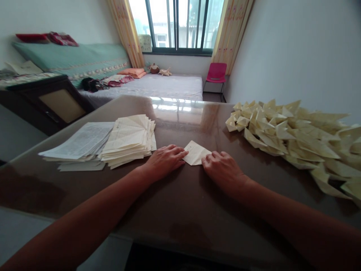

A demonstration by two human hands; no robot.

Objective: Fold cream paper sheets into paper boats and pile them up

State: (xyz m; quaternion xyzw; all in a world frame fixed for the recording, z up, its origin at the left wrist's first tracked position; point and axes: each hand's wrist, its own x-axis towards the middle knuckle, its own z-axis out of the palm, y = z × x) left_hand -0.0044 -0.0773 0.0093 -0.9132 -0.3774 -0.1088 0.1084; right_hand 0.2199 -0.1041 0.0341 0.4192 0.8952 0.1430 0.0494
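A small folded piece of cream paper [195, 151] lies on the glossy dark brown table [180, 210] between my hands. My left hand [164, 162] lies palm down with its fingers stretched out, the fingertips pressing the paper's left edge. My right hand [222, 168] rests palm down with its fingers curled, knuckles against the paper's right edge. Neither hand lifts the paper off the table.
A stack of folded sheets [130, 139] and flat printed sheets [80, 145] lie at left. A big heap of folded paper shapes [296, 137] fills the right side. Beyond the table are a bed [158, 84], a dark cabinet [53, 101], a pink chair [216, 73] and a window.
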